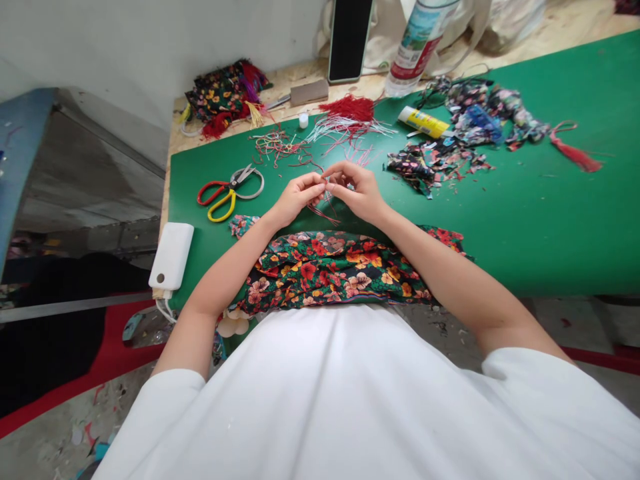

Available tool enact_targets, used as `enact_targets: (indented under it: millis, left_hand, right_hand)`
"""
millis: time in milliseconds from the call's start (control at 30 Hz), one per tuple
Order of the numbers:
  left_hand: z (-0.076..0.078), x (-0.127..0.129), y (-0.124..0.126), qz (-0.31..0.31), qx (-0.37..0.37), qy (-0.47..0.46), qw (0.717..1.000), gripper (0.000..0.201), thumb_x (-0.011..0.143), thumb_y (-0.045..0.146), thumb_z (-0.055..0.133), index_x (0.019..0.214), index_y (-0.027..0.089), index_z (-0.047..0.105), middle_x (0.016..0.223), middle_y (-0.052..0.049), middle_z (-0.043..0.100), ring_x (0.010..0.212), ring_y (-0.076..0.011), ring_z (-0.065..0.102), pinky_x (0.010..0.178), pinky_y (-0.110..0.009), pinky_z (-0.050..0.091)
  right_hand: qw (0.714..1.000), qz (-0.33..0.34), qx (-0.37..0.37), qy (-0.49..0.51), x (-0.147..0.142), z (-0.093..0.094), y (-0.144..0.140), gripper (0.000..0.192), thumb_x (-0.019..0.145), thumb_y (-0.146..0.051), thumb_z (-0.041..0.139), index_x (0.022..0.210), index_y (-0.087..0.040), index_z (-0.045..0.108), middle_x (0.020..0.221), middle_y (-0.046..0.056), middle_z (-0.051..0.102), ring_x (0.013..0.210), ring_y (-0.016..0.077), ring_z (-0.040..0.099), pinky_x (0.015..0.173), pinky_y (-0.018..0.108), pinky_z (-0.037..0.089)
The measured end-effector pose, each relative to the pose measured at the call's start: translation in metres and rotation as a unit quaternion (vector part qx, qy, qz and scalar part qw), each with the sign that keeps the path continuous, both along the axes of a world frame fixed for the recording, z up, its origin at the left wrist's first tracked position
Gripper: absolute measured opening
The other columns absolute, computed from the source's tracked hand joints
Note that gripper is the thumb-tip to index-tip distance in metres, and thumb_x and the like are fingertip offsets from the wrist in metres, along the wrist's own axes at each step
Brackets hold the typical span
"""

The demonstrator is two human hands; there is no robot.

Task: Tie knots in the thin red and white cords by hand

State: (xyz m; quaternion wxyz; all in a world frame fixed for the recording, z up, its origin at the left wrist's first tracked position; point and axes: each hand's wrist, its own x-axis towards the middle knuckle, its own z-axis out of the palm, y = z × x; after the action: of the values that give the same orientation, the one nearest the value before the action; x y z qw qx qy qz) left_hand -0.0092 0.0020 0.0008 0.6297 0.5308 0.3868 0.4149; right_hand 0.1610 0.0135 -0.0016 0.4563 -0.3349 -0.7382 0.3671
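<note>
Pinching thin red cords [325,212] between them, your left hand [295,200] and right hand [359,192] meet over floral fabric [330,267] on the green counter [525,227].

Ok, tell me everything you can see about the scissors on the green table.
The scissors lie flat on the green table, left of the hands and apart from them. One handle loop is red, one yellow, both plastic-looking; the short metal blades point up and right, slightly parted. A pale ring-shaped loop lies around the blades. Nothing else touches them.
</note>
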Motion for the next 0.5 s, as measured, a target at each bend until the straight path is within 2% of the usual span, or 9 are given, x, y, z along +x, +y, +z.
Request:
enact_targets:
  millis: [233, 500]
  left_hand:
    - [-0.001, -0.001, 0.001, -0.03, 0.018, 0.014, 0.999, 0.028, 0.072, 0.045, 0.069, 0.077, 0.019, 0.061, 0.064, 0.004, 0.051, 0.055, -0.0051, 0.046, 0.056, -0.02, 0.039]
    - [0.0, 0.0, 0.0, -0.034, 0.03, 0.012, 0.999, 0.029, 0.072, 0.046, 0.068, 0.078, 0.019, 0.063, 0.064, 0.004, 0.05, 0.054, -0.0044, 0.044, 0.054, -0.019, 0.037]
  right_hand:
    - [0.998, 0.051, 0.027, -0.019, 0.006, 0.01, 0.004, 0.023, 0.079, -0.044, 0.064, 0.084, -0.021, 0.064, 0.07, -0.002, 0.057, 0.059, 0.0089, 0.044, 0.055, 0.024, 0.036]
    - [0.999, 0.029, 0.019, -0.015, 0.006, 0.01, 0.005, 0.024, 0.076, -0.045, 0.068, 0.078, -0.021, 0.065, 0.066, -0.002, 0.057, 0.057, 0.0091, 0.043, 0.053, 0.025, 0.035]
